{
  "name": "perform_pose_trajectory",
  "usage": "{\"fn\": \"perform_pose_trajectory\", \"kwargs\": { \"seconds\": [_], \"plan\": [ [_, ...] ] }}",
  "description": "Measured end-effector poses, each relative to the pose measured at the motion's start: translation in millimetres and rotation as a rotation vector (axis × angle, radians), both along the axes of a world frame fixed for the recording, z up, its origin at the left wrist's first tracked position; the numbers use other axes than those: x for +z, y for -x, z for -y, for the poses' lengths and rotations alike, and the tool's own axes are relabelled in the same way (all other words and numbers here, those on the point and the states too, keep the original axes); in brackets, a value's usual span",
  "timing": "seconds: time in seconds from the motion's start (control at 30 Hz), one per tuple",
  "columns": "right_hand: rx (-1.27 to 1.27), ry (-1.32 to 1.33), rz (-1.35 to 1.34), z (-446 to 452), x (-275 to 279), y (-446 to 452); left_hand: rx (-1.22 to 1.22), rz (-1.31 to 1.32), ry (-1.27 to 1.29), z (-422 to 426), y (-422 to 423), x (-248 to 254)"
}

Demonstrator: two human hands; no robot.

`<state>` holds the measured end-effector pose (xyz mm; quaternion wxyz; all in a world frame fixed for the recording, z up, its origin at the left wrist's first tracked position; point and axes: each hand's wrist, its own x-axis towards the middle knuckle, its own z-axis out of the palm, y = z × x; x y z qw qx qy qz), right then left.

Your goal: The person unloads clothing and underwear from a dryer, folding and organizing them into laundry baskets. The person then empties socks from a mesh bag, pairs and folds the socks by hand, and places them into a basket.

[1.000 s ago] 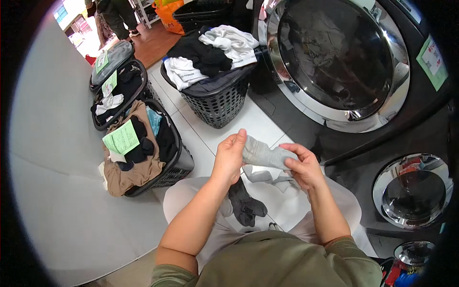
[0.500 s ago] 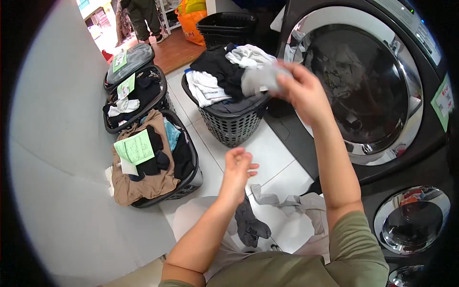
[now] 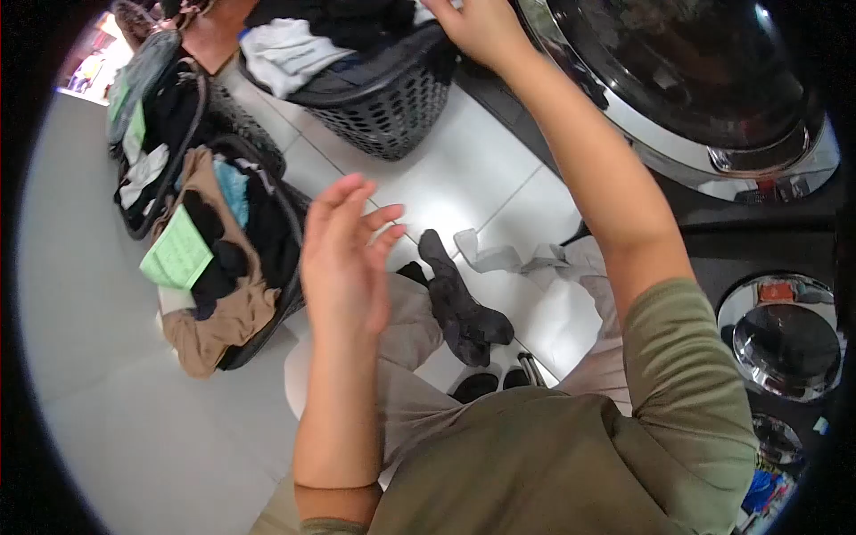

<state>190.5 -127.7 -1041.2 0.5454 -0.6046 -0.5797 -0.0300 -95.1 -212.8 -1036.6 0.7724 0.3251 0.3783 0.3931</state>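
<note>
My left hand (image 3: 343,259) is raised over my left leg, fingers apart, with nothing in it. At the top edge, my right hand (image 3: 473,31) reaches to the rim of a dark laundry basket (image 3: 383,116). Its fingertips are cut off by the frame, so whether it holds anything is hidden. Black clothes and a white garment (image 3: 290,53) are heaped in that basket. Between my knees hang dark grey socks (image 3: 459,308). Light grey socks or strips of cloth (image 3: 489,254) drape by my right knee.
Two more full baskets stand at the left; the nearer holds a brown garment (image 3: 227,330) under a green paper slip (image 3: 178,254). A large round machine door (image 3: 695,71) is at upper right, a smaller one (image 3: 780,339) below. White floor tiles (image 3: 499,169) lie between.
The view has tilted down. My right hand, which held a balled grey cloth beside the basket, is now at the basket's rim; the cloth is out of sight. My left hand has risen leftward.
</note>
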Motion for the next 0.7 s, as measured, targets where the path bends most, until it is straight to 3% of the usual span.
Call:
{"fn": "perform_pose_trajectory", "kwargs": {
  "seconds": [0.07, 0.13, 0.17, 0.23, 0.37, 0.47, 0.53, 0.57, 0.63, 0.7],
  "plan": [
    [0.027, 0.057, 0.244, 51, -83, -22, -0.002, 0.006, -0.004, 0, 6, -2],
    [-0.042, 1.025, 0.146, 132, -184, -31, -0.028, -0.022, 0.005, 2, 3, -7],
    [-0.002, 1.403, 0.334, 176, -298, -41, -0.042, -0.037, 0.012, 3, 0, -9],
    [0.001, 1.707, 0.329, 266, -273, 16, -0.083, -0.080, 0.004, 8, -9, -10],
    [-0.068, 1.360, 0.719, 365, -389, 16, -0.132, -0.198, -0.055, 19, -27, -10],
    [-0.053, 1.552, 0.111, 321, -332, 1, -0.200, -0.331, -0.158, 21, -33, -19],
    [0.064, 1.452, 0.054, 281, -279, -14, -0.303, -0.441, -0.289, 26, -41, -23],
    [0.171, 1.374, 0.178, 258, -235, -13, -0.404, -0.571, -0.436, 32, -43, -24],
    [0.308, 1.213, 0.250, 223, -133, 15, -0.481, -0.822, -1.221, 46, -48, -30],
    [0.497, 0.972, 0.114, 211, -70, 44, -0.452, -0.918, -1.398, 64, -52, -38]
  ]
}}
